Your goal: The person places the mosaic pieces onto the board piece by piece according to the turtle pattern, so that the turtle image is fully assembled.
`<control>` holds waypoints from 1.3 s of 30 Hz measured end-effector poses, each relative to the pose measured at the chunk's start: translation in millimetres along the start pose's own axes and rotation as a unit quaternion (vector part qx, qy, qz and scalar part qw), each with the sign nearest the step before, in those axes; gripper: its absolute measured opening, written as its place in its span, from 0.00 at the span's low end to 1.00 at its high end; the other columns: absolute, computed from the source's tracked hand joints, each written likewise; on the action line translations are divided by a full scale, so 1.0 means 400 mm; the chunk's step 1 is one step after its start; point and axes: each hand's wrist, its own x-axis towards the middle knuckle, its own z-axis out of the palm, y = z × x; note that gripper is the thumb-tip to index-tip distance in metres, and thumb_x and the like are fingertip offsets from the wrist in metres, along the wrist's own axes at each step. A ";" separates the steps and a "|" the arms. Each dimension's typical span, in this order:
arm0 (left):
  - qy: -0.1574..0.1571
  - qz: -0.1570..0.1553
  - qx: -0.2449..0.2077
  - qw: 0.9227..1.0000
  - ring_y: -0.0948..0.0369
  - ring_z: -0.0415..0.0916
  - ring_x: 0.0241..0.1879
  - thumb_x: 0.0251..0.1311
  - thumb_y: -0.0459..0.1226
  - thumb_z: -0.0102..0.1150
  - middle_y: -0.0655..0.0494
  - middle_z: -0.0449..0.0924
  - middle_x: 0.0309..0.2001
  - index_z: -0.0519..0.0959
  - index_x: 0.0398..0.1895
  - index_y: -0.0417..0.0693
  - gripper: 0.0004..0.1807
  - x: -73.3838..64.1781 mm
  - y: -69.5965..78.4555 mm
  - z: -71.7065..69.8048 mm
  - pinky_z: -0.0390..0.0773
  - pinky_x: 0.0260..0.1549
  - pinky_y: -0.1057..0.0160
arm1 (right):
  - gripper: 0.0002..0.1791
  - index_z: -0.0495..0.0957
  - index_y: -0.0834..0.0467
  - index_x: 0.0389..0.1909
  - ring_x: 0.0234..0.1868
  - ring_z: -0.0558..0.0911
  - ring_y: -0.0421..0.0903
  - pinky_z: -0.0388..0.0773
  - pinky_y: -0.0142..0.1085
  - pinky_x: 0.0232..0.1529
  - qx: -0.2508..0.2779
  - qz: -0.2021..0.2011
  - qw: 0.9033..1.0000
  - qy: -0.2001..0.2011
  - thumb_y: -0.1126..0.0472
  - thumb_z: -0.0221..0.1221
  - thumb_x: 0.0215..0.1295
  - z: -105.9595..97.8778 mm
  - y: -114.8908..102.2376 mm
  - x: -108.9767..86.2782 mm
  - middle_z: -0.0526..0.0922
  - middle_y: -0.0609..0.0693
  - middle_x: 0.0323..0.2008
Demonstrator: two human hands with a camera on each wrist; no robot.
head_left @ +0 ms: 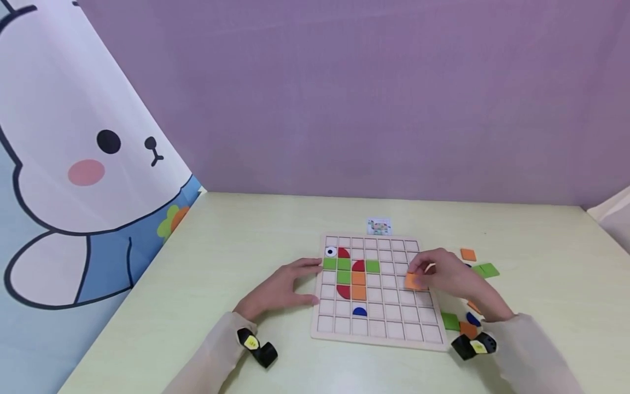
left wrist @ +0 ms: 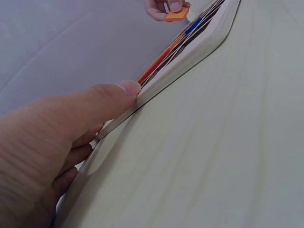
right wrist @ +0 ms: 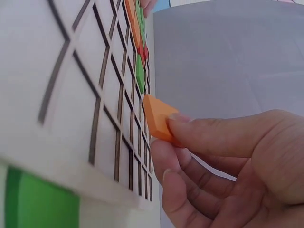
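A wooden grid board (head_left: 396, 330) lies flat on the table, with green, orange, red and blue pieces and one eye piece (head_left: 331, 251) set in its left cells. My right hand (head_left: 445, 273) pinches an orange square tile (right wrist: 159, 118) between thumb and fingers, above the board's right columns. At the board's left edge rests my left hand (head_left: 280, 287), thumb and fingers spread along the rim. In the left wrist view the left thumb (left wrist: 109, 99) touches the board's side. A blue half-circle (head_left: 360, 311) sits in a lower cell of the board.
Behind the board lies a small picture card (head_left: 379, 226). Loose tiles lie right of the board, among them an orange square (head_left: 468, 254), green tiles (head_left: 486, 270), a green square (head_left: 450, 321) and a blue half-circle (head_left: 473, 319). A purple cloth backdrop (head_left: 374, 98) stands behind the table.
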 end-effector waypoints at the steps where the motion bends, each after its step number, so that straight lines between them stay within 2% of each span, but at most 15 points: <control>1: 0.000 0.000 0.001 1.000 0.52 0.57 0.71 0.52 0.48 0.68 0.54 0.62 0.70 0.69 0.66 0.48 0.37 0.000 0.000 0.000 0.61 0.68 0.48 | 0.05 0.80 0.59 0.34 0.34 0.72 0.43 0.73 0.28 0.33 -0.002 0.000 1.000 0.001 0.70 0.62 0.57 0.002 -0.003 0.003 0.77 0.47 0.31; 9: -0.002 0.003 0.005 1.000 0.52 0.57 0.71 0.53 0.48 0.68 0.54 0.62 0.70 0.69 0.66 0.49 0.37 0.000 0.000 0.000 0.62 0.67 0.49 | 0.07 0.80 0.61 0.34 0.34 0.73 0.44 0.74 0.30 0.33 -0.003 0.009 1.000 -0.001 0.72 0.62 0.55 0.020 -0.031 0.032 0.78 0.48 0.30; 14: -0.002 0.003 0.003 1.000 0.52 0.57 0.71 0.53 0.48 0.67 0.54 0.62 0.70 0.69 0.66 0.49 0.37 0.000 -0.001 0.000 0.62 0.67 0.49 | 0.07 0.81 0.60 0.33 0.34 0.73 0.44 0.74 0.31 0.34 -0.006 0.001 1.000 -0.001 0.73 0.62 0.54 0.029 -0.044 0.050 0.78 0.48 0.29; 21: 0.001 0.004 0.001 1.000 0.53 0.58 0.70 0.53 0.49 0.67 0.54 0.63 0.70 0.69 0.66 0.48 0.37 0.002 -0.005 0.003 0.63 0.67 0.49 | 0.07 0.81 0.59 0.32 0.35 0.73 0.45 0.72 0.33 0.36 -0.006 0.012 1.000 -0.005 0.72 0.62 0.54 0.048 -0.051 0.076 0.78 0.48 0.29; 28: -0.001 0.001 -0.003 1.000 0.53 0.57 0.71 0.53 0.48 0.67 0.55 0.62 0.70 0.69 0.66 0.48 0.37 0.003 -0.004 0.002 0.62 0.67 0.49 | 0.07 0.82 0.58 0.33 0.35 0.73 0.45 0.73 0.34 0.37 -0.014 0.007 1.000 -0.004 0.72 0.64 0.54 0.069 -0.055 0.097 0.79 0.47 0.29; 39: -0.004 -0.007 -0.005 1.000 0.53 0.57 0.71 0.53 0.48 0.68 0.55 0.62 0.71 0.69 0.66 0.48 0.37 0.004 -0.002 0.001 0.61 0.68 0.50 | 0.07 0.82 0.59 0.32 0.32 0.73 0.45 0.72 0.34 0.35 -0.006 0.026 1.000 -0.009 0.73 0.63 0.54 0.087 -0.072 0.113 0.79 0.48 0.28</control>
